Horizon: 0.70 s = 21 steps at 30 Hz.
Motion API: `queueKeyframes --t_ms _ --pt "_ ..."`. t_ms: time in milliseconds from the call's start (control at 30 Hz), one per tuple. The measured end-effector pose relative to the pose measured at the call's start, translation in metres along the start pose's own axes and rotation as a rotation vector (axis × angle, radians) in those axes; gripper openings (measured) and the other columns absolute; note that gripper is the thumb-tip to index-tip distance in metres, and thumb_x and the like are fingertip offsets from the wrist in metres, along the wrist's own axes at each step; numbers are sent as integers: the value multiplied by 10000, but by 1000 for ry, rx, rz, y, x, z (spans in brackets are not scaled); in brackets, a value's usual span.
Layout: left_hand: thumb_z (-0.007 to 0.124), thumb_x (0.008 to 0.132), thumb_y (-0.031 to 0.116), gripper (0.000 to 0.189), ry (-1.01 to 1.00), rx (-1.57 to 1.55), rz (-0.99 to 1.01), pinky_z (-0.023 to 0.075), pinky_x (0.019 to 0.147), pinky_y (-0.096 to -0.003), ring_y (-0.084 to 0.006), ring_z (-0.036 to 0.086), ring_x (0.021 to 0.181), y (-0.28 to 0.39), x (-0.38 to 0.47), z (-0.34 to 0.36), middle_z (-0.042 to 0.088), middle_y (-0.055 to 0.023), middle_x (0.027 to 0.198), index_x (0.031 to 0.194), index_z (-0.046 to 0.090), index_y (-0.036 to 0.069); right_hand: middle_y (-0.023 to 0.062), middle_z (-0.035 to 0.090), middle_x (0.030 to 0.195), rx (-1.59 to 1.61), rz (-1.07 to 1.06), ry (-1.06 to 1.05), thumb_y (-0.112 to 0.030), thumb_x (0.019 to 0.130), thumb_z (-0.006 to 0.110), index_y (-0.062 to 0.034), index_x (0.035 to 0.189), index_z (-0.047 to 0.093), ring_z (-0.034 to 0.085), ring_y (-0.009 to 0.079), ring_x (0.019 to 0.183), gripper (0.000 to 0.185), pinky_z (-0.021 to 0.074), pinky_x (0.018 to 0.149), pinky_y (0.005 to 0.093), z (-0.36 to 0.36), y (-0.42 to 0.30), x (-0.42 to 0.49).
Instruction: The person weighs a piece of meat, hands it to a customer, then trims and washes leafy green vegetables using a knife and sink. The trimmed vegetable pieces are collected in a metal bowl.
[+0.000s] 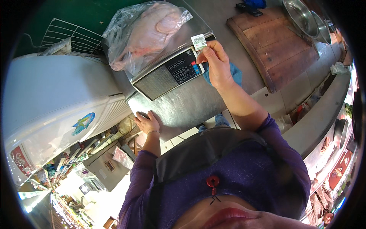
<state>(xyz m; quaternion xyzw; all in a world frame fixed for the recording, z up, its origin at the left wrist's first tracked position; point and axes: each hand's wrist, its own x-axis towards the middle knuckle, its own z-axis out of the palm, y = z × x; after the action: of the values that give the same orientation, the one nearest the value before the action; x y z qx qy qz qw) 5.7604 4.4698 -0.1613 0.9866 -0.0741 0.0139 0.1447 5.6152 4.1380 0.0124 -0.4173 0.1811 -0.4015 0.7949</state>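
Note:
Between the thumb and fingers of my right hand [216, 64] is a small printed price label [198, 42], held over the right end of the scale's keypad panel [181, 70]. My left hand [147, 122] rests at the left edge of the steel table [186, 111], around a small dark thing that is mostly hidden. A plucked raw bird [154, 28] in a clear plastic bag [117, 27] lies on the scale's metal platform [197, 21]. Part of a blue cloth [236, 75] shows behind my right wrist.
A wooden board [280, 45] lies to the right, with steel bowls [301, 17] at its far end. A black device [248, 9] is at the back. A white appliance [63, 77] stands at left beside a wire rack [73, 34]. A curved ledge [317, 111] runs along the right.

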Motion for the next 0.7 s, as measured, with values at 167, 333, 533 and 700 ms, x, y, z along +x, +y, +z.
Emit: queueKeyframes --t_ms 167,333,533,700 --pt "588 873 459 728 14 9 22 339 1091 -492 -436 390 1325 -2 0 2 369 -275 1456 1426 372 39 18 632 865 -68 -12 -24 -157 1011 535 -69 1069 564 615 116 762 109 445 729 258 9 0 5" --pt "593 878 456 725 66 27 60 336 1094 -498 -438 380 1328 -4 0 3 375 -285 1447 1432 375 41 38 631 894 -65 4 -56 -156 1010 532 -60 1074 561 610 125 763 119 463 754 273 22 -1 14" --pt "597 881 445 741 -24 8 -12 305 1119 -495 -444 356 1357 0 -2 -3 350 -297 1473 1459 347 53 55 637 996 -6 87 -131 -164 996 544 -47 1100 565 607 132 763 158 456 751 276 47 11 41" --pt "588 886 442 743 -43 0 -31 293 1130 -492 -446 332 1376 4 -1 -7 322 -301 1493 1471 332 61 32 666 1070 -92 318 -189 -247 966 561 -69 1130 585 601 124 792 243 384 714 267 63 28 80"
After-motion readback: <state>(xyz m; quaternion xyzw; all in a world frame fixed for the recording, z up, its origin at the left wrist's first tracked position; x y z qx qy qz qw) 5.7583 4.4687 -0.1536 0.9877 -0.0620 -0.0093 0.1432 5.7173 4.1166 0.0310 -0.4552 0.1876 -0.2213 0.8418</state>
